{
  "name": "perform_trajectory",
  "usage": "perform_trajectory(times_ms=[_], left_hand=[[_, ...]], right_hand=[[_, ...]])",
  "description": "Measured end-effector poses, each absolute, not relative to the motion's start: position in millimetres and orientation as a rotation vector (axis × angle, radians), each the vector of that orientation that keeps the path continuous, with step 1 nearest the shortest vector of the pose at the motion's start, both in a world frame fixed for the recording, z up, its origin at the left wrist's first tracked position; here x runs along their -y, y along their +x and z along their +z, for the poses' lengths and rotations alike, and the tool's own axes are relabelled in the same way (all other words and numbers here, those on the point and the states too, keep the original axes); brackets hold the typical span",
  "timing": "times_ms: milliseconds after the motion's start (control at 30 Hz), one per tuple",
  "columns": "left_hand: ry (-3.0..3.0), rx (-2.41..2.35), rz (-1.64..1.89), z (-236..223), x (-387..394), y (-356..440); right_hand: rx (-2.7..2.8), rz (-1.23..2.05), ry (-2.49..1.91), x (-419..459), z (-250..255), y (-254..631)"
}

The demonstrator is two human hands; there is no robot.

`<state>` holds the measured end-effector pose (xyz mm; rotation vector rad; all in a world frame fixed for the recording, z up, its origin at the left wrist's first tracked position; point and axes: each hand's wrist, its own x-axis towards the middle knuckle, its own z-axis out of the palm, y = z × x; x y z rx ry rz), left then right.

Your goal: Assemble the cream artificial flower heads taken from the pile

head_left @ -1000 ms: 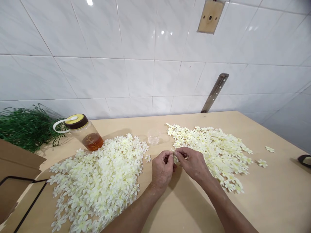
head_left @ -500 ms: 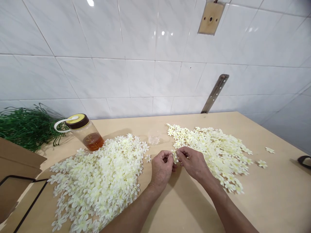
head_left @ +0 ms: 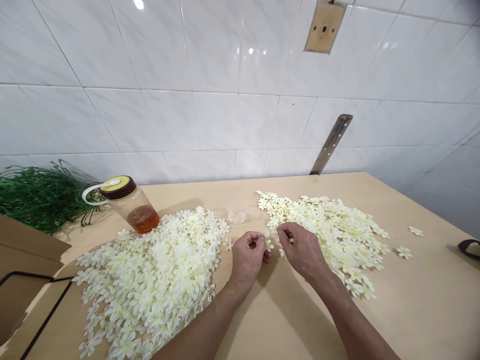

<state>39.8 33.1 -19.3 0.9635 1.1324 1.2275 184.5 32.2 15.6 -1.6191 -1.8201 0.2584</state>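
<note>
My left hand (head_left: 247,257) pinches a small pale-yellow artificial flower (head_left: 269,245) between thumb and fingers, above the middle of the table. A short gap to the right, my right hand (head_left: 302,247) has its thumb and fingertips pressed together; what they hold, if anything, is too small to make out. Another flower (head_left: 282,252) shows just under the right fingertips, partly hidden. Left of my hands spreads a large heap of whitish flowers (head_left: 161,280), with one loose flower (head_left: 228,244) by my left hand. Right and behind my right hand lies a second, yellower flower heap (head_left: 337,230).
A small clear plastic dish (head_left: 237,214) stands behind my hands. At the left are a bottle of brown liquid (head_left: 142,217), green artificial stems (head_left: 41,197) and a cardboard box (head_left: 30,270). A metal bracket (head_left: 332,145) leans at the tiled wall.
My right hand has drawn a little to the right, away from the flower in my left hand. A flower under the right fingertips now shows. My left hand has barely moved.
</note>
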Motion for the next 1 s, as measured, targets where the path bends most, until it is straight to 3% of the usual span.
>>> perform_trajectory(times_ms=[200, 467, 1000], left_hand=[[0.892, -1.107, 1.252, -18, -35, 39], [0.960, -1.091, 1.261, -18, -32, 41], [0.924, -0.961, 1.160, -15, -30, 41]], right_hand=[[1.545, 0.565, -1.657, -32, 15, 185], [1.718, 0.438, -1.415, -28, 16, 170], [1.352, 1.134, -1.331, -37, 14, 184]])
